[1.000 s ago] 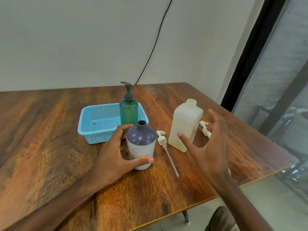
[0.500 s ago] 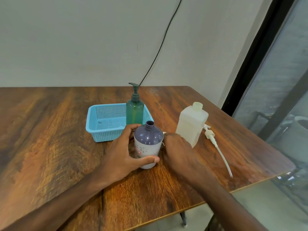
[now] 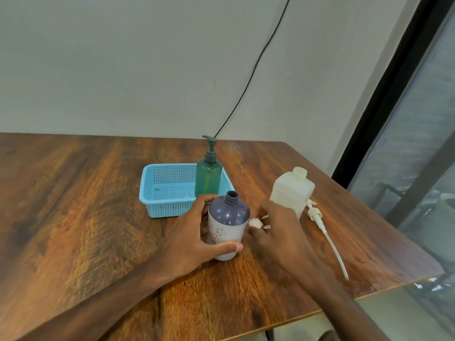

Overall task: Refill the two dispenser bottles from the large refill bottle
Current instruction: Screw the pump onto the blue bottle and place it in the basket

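My left hand (image 3: 194, 232) grips a purple, white-labelled dispenser bottle (image 3: 229, 222) that stands upright on the table with its neck uncapped. Just right of it my right hand (image 3: 278, 230) lies low on the table, its fingers closed around a white pump head (image 3: 256, 222); the pump's tube is hidden under the hand. The large translucent white refill bottle (image 3: 291, 190) stands uncapped behind my right hand. A green dispenser bottle (image 3: 208, 178) with its pump fitted stands in the right end of a blue basket (image 3: 152, 200).
A second white pump with a long tube (image 3: 317, 217) lies right of the refill bottle, its tube running toward the table's front right edge (image 3: 369, 295). A black cable (image 3: 251, 77) hangs down the wall behind. A dark window frame borders the right side.
My right hand dropped from the air in front of the refill bottle onto the white pump beside the purple bottle and closed on it. My left hand kept its grip.
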